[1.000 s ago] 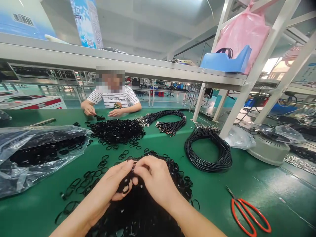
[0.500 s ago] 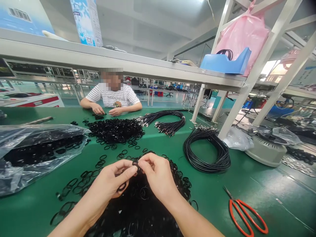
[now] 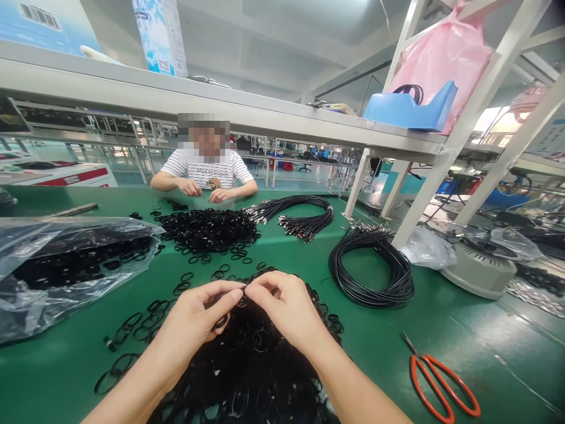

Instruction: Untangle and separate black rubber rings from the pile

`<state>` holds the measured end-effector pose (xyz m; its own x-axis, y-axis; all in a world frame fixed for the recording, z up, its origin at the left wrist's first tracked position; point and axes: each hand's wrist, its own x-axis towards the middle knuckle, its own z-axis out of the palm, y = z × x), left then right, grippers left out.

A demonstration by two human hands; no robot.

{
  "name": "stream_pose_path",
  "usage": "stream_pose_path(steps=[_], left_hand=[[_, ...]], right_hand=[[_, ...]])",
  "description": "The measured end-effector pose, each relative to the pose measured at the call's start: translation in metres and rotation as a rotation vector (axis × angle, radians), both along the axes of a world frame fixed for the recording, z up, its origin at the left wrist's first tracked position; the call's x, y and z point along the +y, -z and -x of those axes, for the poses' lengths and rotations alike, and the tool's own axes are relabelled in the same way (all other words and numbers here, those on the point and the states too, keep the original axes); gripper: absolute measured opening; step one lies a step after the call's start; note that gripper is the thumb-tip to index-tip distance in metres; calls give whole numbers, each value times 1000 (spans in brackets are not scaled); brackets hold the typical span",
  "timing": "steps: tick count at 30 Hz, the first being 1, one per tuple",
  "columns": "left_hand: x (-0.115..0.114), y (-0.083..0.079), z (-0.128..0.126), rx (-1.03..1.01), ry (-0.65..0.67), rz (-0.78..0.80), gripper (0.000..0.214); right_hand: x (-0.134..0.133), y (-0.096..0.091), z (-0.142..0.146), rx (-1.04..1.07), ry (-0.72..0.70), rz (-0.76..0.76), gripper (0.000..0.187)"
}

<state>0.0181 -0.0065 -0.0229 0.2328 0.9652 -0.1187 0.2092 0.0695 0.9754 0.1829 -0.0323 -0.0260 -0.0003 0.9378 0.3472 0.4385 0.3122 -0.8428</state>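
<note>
My left hand (image 3: 200, 315) pinches a small black ring (image 3: 242, 298) between thumb and forefinger. Another black ring (image 3: 220, 322) sits lower, in that hand's curled fingers. My right hand (image 3: 285, 312) meets it fingertip to fingertip, its thumb and forefinger closed at the same ring, whose far part is hidden. Directly beneath both hands spreads a large heap of black rings (image 3: 247, 377), with loose ones scattered to the left on the green table (image 3: 282, 256).
Orange-handled scissors (image 3: 441, 380) lie at the right. Behind them are a coil of black cable (image 3: 371, 268) and a grey round device (image 3: 479, 274). At left rests a clear plastic bag (image 3: 66, 306) of black pieces. A co-worker (image 3: 207, 171) sits opposite, beyond a second ring pile (image 3: 209, 229).
My hands stay together, with the fingertips slightly shifted around the ring. Across the table, the co-worker's hands have lifted from the small pile. The view has tilted a little.
</note>
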Motion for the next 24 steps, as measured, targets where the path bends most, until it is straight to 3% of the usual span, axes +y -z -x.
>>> stream_pose_path(steps=[3,13,18,24], left_hand=[[0,0,0,29,2,-10,48],[1,3,3,78,33,-55,41],[1,3,4,144,0,-129,43],[-10,-3,-5,237,88,-121,33]], right_hand=[[1,3,1,84,4,66,9],[9,13,1,344,-43,190,11],[9,12,2,301,41,146,12],[2,9,10,230,57,41,14]])
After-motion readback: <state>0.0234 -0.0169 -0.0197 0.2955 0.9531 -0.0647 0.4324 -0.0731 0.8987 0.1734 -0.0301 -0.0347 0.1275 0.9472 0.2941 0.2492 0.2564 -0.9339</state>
